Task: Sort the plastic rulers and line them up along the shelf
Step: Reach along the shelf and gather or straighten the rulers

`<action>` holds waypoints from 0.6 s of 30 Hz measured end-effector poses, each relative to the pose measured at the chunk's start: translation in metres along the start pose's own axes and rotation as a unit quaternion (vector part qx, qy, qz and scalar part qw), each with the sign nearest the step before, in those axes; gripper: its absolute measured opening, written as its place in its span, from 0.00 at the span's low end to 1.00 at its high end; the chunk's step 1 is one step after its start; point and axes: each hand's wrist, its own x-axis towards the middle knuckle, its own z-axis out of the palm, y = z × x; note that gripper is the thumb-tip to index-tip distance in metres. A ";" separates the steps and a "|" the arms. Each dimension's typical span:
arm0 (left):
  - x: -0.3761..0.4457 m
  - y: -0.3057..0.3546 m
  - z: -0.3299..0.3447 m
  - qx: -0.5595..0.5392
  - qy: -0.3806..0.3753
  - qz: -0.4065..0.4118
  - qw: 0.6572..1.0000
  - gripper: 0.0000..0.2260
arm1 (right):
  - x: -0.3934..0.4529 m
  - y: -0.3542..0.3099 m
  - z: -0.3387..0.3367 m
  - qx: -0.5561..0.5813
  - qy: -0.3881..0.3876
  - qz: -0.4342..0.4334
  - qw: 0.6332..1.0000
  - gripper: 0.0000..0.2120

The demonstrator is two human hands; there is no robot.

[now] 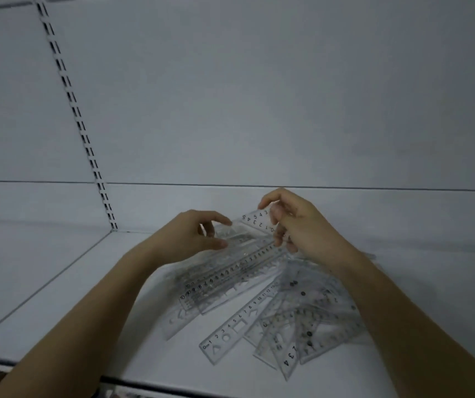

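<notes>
Several clear plastic rulers lie in a loose heap on the white shelf [58, 305]. A stack of straight rulers [225, 280] runs diagonally under both hands. My right hand [296, 222] pinches a small clear ruler piece [255, 221] with printed numbers, held above the stack's far end. My left hand [193, 235] hovers at the stack's far left, thumb and fingers curled around a clear ruler edge [230, 231]. A single straight ruler with shape cut-outs [239, 323] lies in front. Set squares and protractors [308, 320] are piled on the right.
The shelf's white back panel [259, 110] rises behind the hands. A slotted upright rail [78, 116] runs down the panel at left. The shelf's dark front edge [150, 383] lies close below the rulers.
</notes>
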 end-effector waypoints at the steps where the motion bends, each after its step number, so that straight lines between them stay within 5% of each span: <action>1: -0.004 -0.001 -0.003 0.011 0.013 -0.006 1.000 0.15 | 0.001 -0.001 0.000 -0.008 0.014 0.001 1.000 0.11; 4: -0.024 -0.006 -0.017 0.041 0.033 -0.033 0.998 0.15 | -0.003 -0.001 0.003 -0.060 0.008 0.001 0.998 0.05; 7: -0.048 -0.016 -0.031 0.078 0.030 -0.061 0.995 0.16 | -0.004 -0.001 0.013 -0.158 -0.020 -0.010 0.987 0.21; 11: -0.082 -0.035 -0.065 0.094 0.062 -0.098 0.989 0.17 | 0.003 -0.018 0.042 -0.164 -0.055 -0.029 0.984 0.29; 18: -0.152 -0.073 -0.124 0.136 0.125 -0.136 0.973 0.16 | 0.018 -0.059 0.123 -0.167 -0.105 -0.030 0.980 0.30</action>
